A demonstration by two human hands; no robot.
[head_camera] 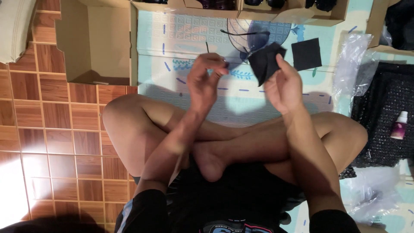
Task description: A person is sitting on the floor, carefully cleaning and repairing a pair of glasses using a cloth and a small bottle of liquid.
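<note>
Fingers of right hand point(282, 84) clamped on black cloth point(264, 62), left hand point(205, 80) fingertips pinched together

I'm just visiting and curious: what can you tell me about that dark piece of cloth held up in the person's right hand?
The black cloth piece looks like thin, soft fabric, matte and unpatterned, bent or folded into an angular, crumpled shape. It is held in the air above the pale patterned mat, pinched at its lower edge by the fingers of the right hand. The left hand is apart from it. A flat black square lies just beyond on the mat.
</note>
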